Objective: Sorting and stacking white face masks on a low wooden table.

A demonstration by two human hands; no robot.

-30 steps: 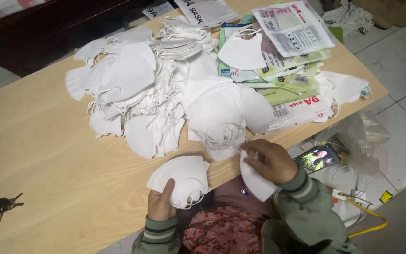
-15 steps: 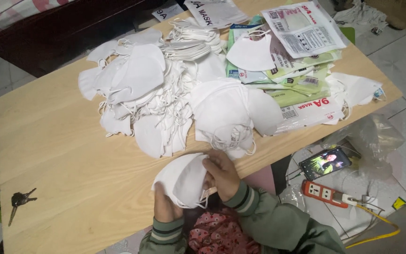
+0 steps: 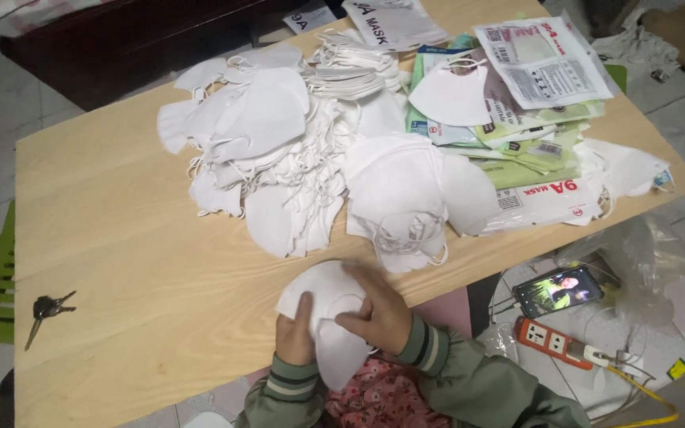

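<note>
Both my hands hold a small stack of white folded face masks (image 3: 328, 313) at the near edge of the wooden table (image 3: 128, 261). My left hand (image 3: 295, 337) grips the stack from below on its left side. My right hand (image 3: 378, 313) lies on top of it, fingers pressing down. A big heap of loose white masks (image 3: 279, 150) covers the table's middle, and another pile of masks (image 3: 406, 198) lies just beyond my hands.
Flat printed mask packets (image 3: 541, 67) and green packets (image 3: 517, 150) are stacked at the far right of the table. Keys (image 3: 45, 309) lie near the left edge. On the floor at right are a lit phone (image 3: 558, 290), an orange power strip (image 3: 555, 342) and a clear plastic bag (image 3: 644, 261).
My right hand came in from the right with a mask and now rests on the stack that my left hand holds. The view shifted slightly.
</note>
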